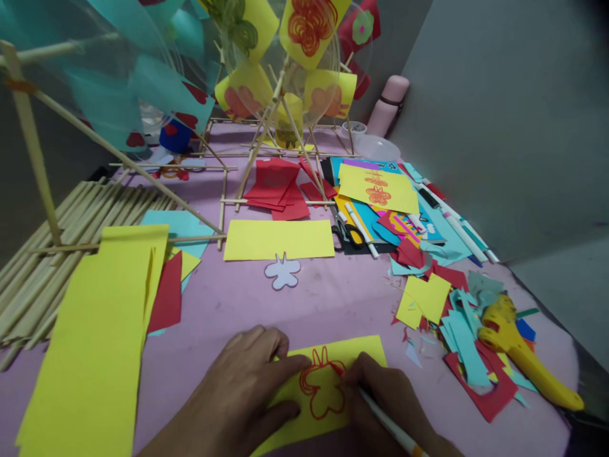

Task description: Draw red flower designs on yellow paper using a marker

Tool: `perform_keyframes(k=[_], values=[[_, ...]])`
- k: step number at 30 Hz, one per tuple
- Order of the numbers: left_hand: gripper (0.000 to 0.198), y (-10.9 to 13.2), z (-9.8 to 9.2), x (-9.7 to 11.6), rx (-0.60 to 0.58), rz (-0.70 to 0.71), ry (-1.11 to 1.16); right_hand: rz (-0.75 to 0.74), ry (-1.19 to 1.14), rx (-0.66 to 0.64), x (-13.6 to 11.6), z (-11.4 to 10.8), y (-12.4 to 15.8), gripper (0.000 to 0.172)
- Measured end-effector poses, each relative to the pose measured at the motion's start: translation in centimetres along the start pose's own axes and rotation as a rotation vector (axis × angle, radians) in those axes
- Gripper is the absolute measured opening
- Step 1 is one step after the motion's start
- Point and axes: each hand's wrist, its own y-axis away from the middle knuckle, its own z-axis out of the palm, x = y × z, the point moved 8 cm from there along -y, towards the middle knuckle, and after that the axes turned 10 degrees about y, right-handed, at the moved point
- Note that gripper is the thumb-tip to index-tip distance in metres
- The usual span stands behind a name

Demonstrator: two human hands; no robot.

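A yellow paper strip lies at the near edge of the table, with a butterfly outline in red on it. Thumb and fingers spread, my left hand rests on the strip's left part and presses it down. My right hand grips a white marker, its tip at the butterfly's upper right wing. Red loops fill part of the left wing. Farther back lie a butterfly-shaped paper cutout and another yellow strip.
Stacked yellow strips and wooden sticks are on the left. Stick frames with decorated wheels stand behind. Scissors, markers, paper scraps and a yellow tape dispenser lie right. A pink bottle stands by the wall.
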Motion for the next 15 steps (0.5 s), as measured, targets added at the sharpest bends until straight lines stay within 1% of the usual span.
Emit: perform_keyframes(k=[5, 11, 15], values=[[0.028, -0.07, 0.04, -0.06, -0.001, -0.005, -0.006, 0.037, -0.041, -0.017, 0.56, 0.23, 0.03, 0.012], [0.029, -0.02, -0.06, -0.03, 0.014, -0.001, -0.023, 0.076, 0.014, -0.021, 0.58, -0.26, 0.06, 0.012], [0.030, -0.12, -0.03, -0.05, 0.009, 0.003, -0.036, 0.075, 0.039, -0.022, 0.45, -0.43, 0.07, 0.013]])
